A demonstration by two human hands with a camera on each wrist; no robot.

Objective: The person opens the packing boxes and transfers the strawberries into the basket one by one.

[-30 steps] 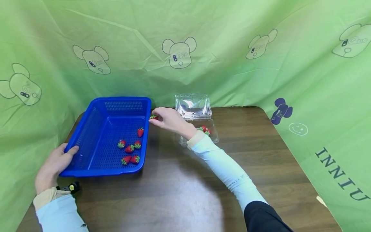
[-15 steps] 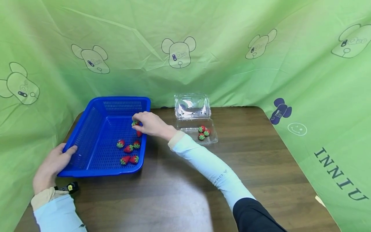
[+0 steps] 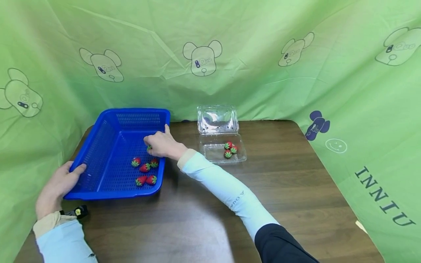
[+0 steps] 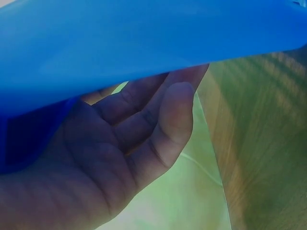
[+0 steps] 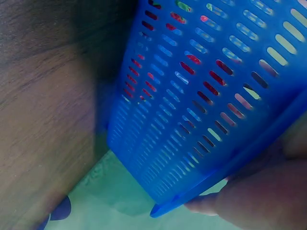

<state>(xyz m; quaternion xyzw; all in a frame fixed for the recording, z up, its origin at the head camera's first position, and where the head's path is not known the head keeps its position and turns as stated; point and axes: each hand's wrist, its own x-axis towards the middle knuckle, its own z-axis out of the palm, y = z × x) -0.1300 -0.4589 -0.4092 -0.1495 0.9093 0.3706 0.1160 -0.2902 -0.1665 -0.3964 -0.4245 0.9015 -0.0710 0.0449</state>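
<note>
My left hand [image 3: 62, 184] grips the near-left rim of a blue slotted basket [image 3: 108, 198], thumb over the edge. In the left wrist view, the curled fingers [image 4: 136, 108] show beneath the blue wall. Over the basket's right side, my right hand [image 3: 164, 145] pinches a strawberry [image 3: 149, 147]; just its green leaves show between fingertips and thumb. One finger points up by the right rim. Below this hand on the basket floor lie several red strawberries [image 3: 145, 167]. The right wrist view has red fruit showing through the slots, with part of the hand beyond the rim.
A clear hinged plastic box [image 3: 210, 157] with its lid [image 3: 217, 118] raised stands right of the basket, three strawberries [image 3: 228, 153] in it. A green printed cloth [image 3: 256, 91] hangs behind the wooden table [image 3: 289, 182].
My right hand has carried a strawberry leftward from outside the basket's right rim, over it and down into the basket. My left hand keeps its grip on the rim.
</note>
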